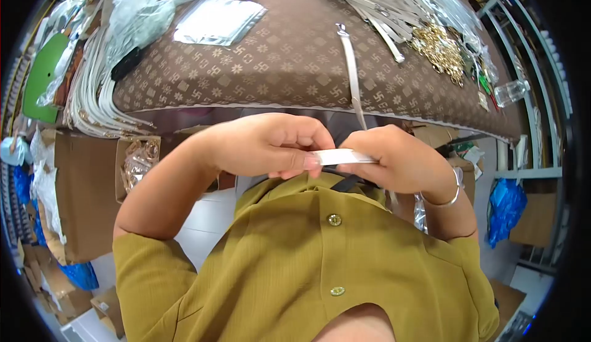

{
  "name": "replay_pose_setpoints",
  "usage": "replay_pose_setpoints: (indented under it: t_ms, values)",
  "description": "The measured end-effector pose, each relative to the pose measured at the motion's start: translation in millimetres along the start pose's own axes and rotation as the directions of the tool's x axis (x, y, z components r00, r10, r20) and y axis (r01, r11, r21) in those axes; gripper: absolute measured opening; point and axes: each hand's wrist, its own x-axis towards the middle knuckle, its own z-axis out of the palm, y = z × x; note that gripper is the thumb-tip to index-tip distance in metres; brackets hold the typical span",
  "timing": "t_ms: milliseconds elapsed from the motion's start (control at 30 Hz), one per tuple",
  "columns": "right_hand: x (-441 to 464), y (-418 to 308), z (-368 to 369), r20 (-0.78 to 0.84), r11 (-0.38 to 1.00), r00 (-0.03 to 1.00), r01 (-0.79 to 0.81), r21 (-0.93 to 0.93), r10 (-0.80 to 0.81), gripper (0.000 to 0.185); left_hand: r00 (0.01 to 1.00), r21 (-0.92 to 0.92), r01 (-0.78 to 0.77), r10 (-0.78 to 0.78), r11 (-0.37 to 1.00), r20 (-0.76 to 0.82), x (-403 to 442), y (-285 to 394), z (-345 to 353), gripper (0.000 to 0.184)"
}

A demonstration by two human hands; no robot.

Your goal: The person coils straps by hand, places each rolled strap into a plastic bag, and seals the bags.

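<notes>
A narrow white strap (351, 65) lies across the table's near side, a small metal fitting at its far end, and hangs over the edge down to my hands. Between my hands, in front of my waist, a flat white length (335, 157) is stretched, looking like part of this strap; the join is hidden behind my fingers. My left hand (283, 148) pinches its left end between thumb and fingers. The other end is gripped by my right hand (397, 157), with the thumb along it.
The table (265, 65) has a brown patterned cover. On it are clear plastic bags (218, 21), a bundle of grey-beige straps (369, 0), a gold-coloured hardware pile (438, 50) and a clear bottle (512, 92). White straps (92, 90) droop off its left end. A cardboard box (86, 194) stands left.
</notes>
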Motion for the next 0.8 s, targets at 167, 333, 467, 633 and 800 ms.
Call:
replay_pose_setpoints:
  t_ms: [167, 333, 467, 633, 800]
  values:
    - [3, 22, -28, 0.366, 0.861, 0.874, -0.429, 0.274, 0.319, 0.018, 0.986, 0.033, 0.138, -0.141, 0.990, 0.093, -23, -12, -32, 0.017]
    - [4, 34, -26, 0.343, 0.869, 0.885, -0.415, 0.269, 0.316, 0.014, 0.960, 0.031, 0.265, -0.267, 0.964, 0.088, -29, -18, -38, 0.018]
    - [8, 28, -35, 0.279, 0.855, 0.862, -0.482, 0.191, 0.423, 0.013, 0.945, 0.055, 0.325, -0.327, 0.944, 0.034, -30, -23, -42, 0.020]
    - [7, 51, -17, -0.044, 0.985, 0.998, -0.061, -0.158, 0.055, 0.013, 0.985, -0.164, 0.174, -0.168, 0.971, 0.049, -38, -31, -29, 0.022]
    - [19, 68, 17, -0.316, 0.978, 0.941, 0.060, -0.198, -0.122, 0.014, 0.935, -0.491, -0.353, 0.279, 0.797, -0.220, -47, -17, -14, 0.023]
